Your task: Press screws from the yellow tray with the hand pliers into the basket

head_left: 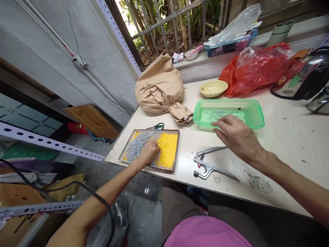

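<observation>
My left hand (149, 153) rests in a shallow tray (177, 151) with a yellow bottom, among many small silvery metal pieces (138, 145). Its fingers are curled together, and I cannot make out what is between them. Over the near edge of a green plastic basket (260, 116) is my right hand (238, 139), thumb and forefinger slightly apart with nothing visible between them. Small metal pieces (218, 114) lie in that basket. A pair of hand pliers (205, 166) with a spring and grey handles lies on the table below my right hand, touched by neither hand.
Green-handled scissors (159, 126) lie behind the tray. A brown paper bag (161, 85), a cream bowl (213, 88) and a red plastic bag (257, 73) stand along the back. Kettles (305, 75) are at the right. Crumpled clear plastic (259, 183) lies near the front edge.
</observation>
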Demonstrator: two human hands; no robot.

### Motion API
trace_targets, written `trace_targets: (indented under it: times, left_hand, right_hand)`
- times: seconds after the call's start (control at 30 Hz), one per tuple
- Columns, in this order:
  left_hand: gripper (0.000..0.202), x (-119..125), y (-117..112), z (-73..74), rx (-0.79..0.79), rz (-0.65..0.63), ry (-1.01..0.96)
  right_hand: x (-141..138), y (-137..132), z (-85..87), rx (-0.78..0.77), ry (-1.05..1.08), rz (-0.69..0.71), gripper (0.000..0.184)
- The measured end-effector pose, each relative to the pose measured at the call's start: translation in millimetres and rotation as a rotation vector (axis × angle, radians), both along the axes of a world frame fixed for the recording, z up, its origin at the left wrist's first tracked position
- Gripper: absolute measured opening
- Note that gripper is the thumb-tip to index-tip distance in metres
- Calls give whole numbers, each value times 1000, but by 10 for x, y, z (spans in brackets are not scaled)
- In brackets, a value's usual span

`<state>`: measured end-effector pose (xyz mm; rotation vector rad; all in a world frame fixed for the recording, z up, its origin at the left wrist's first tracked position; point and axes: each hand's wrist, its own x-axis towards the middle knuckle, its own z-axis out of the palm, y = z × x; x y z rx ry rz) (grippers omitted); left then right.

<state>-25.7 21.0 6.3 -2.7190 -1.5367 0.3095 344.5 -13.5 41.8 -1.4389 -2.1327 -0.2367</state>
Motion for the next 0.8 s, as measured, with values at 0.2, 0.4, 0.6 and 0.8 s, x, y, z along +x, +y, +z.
trace_targets:
  times: [0.2,0.4,0.6,0.8]
  left_hand:
    - [6,466,-256,98,-166,329,-578]
    - [24,1237,-632,100,-889,574,-916]
    - [33,1392,-568,-75,-841,575,-809]
    - [39,1421,-562,-135,-815,513,-676]
  right_hand:
    - [-65,-680,-577,-506,21,169,25]
    - [-68,-878,-704,-655,-27,54,20]
    - [-63,-903,-809,-582,-53,13,15]
    - [-72,-936,-792,-564,-48,1,12]
